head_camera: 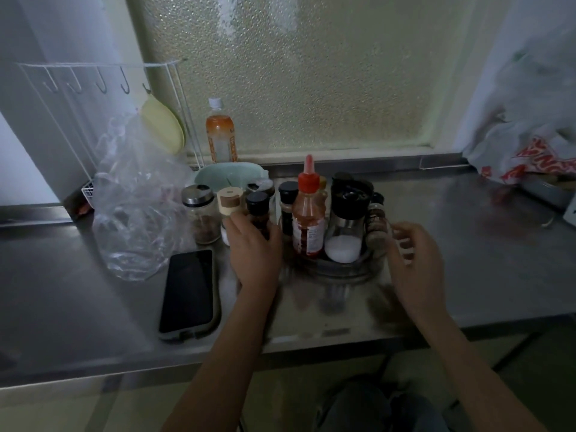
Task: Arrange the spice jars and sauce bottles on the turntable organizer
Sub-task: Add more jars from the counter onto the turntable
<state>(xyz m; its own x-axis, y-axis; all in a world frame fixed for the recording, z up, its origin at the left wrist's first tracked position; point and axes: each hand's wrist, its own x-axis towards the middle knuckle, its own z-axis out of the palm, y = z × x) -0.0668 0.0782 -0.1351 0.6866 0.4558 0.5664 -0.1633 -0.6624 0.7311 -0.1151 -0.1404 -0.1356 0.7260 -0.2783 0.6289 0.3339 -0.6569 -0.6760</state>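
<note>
A clear round turntable (339,269) sits on the steel counter (467,244), near its front edge, and carries upright containers, each with its long axis vertical and its cap up. At the front stands a red sauce bottle (308,213), soft plastic, with a red cone nozzle pointing straight up and a printed label. Just right of it is a glass salt grinder (347,222) with a bulky black top and white grains in its base. A black-capped spice jar (287,207) stands behind the sauce bottle, and a small dark-labelled jar (375,222) stands at the turntable's right edge. The left hand (255,247) wraps its fingers around a dark jar with a black cap (258,210), upright, just left of the turntable. The right hand (417,260) is held loosely curled, grasping nothing, just beside the small jar; whether it touches it cannot be told. Left of the held jar stand a jar with a cream lid (230,202) and a glass jar with a metal cap (201,213) holding brown powder. A dark phone (188,293) lies flat at the counter's front, beside a crumpled clear plastic bag (137,207). At the back, an orange drink bottle (219,132) stands against the pebbled window (311,73).
</note>
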